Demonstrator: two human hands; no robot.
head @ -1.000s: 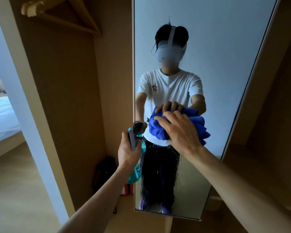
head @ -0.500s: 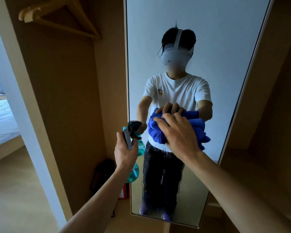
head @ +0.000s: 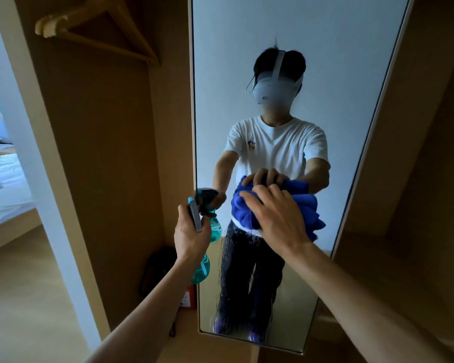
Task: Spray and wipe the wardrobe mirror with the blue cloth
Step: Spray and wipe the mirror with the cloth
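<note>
The wardrobe (head: 102, 153) is the biggest thing here, made of light brown wood, and the tall mirror (head: 338, 61) is fixed on it, just beside an open part with a wooden hanger (head: 95, 30) up high. The mirror is hard, flat and smooth, and it is glass, so it can break; it likely wants a soft, even push and no bumps from the bottle. The blue cloth (head: 243, 213) is bunched up against the middle of the glass. It looks soft, thick and light, so it should squash flat and slide well where the glass is wet. The right hand (head: 278, 218) lies over it with the fingers bent into the bunch, holding it and pressing it on the mirror. A good place to hold it is the fat middle, so the loose ends do not flop. The spray bottle (head: 204, 267) is see-through blue-green plastic and looks light. The left hand (head: 192, 231) is wrapped tight round its neck, near the left edge of the mirror. The neck seems the best place to hold, as the round belly may slip if wet. Small drops (head: 236, 258) sit on the glass under the cloth, not wiped yet.
</note>
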